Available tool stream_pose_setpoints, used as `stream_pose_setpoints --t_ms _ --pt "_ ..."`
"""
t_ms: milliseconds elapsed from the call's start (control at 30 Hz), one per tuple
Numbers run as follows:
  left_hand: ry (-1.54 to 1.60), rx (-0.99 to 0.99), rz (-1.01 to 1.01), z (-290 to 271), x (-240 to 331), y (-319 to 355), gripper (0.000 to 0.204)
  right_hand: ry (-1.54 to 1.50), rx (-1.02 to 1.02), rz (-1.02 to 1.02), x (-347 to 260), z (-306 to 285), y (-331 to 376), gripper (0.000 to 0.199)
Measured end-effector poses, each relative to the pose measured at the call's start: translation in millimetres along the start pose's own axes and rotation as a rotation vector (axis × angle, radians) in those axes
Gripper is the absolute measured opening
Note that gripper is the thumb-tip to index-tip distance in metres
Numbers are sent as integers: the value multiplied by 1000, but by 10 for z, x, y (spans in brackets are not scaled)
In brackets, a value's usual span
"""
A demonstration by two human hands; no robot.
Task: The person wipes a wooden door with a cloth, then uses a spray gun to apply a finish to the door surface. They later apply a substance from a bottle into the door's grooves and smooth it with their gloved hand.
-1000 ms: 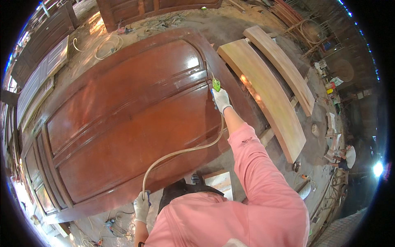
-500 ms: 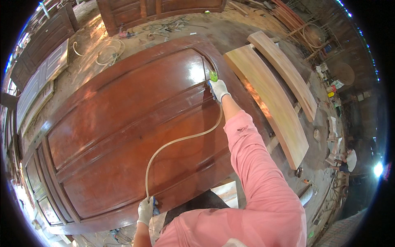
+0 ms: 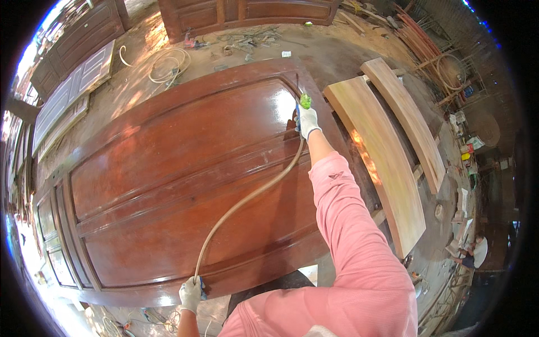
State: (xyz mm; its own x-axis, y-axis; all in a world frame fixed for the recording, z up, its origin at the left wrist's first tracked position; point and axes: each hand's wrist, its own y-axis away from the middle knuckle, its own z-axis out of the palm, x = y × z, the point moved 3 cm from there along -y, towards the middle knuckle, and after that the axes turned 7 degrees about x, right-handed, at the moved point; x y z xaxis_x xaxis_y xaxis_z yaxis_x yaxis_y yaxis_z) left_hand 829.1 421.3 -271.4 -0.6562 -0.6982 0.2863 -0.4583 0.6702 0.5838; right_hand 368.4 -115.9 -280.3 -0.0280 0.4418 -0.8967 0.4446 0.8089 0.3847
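A reddish-brown panelled wooden door (image 3: 185, 163) lies flat in front of me, glossy where light strikes it. My right hand (image 3: 307, 121), in a white glove, is closed round a spray gun (image 3: 305, 101) with a bright green part, over the door's far right end. The grip is mostly hidden by my fingers. From it a pale flexible hose (image 3: 241, 203) curves back across the door to my left hand (image 3: 191, 294). That hand, gloved too, is closed on the hose beside the door's near edge.
Two light wooden boards (image 3: 387, 163) lie right of the door. More panelled doors (image 3: 247, 14) stand at the back, and a grey door (image 3: 73, 92) leans at left. A coiled hose (image 3: 168, 64) rests on the ground. Another person (image 3: 476, 251) sits far right.
My right hand and the spray gun have shifted slightly in the picture, along with the whole view. The hose now hangs in a smoother, straighter curve. Both hands keep their hold.
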Motion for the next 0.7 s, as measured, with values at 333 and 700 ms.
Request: stream_pose_setpoints --t_ms 333,700 --pt "-160 220 40 243 -121 101 27 21 -196 91 293 -269 356 30" --pt "-94 342 148 779 190 773 16 239 -445 -8 -14 -61 337 31"
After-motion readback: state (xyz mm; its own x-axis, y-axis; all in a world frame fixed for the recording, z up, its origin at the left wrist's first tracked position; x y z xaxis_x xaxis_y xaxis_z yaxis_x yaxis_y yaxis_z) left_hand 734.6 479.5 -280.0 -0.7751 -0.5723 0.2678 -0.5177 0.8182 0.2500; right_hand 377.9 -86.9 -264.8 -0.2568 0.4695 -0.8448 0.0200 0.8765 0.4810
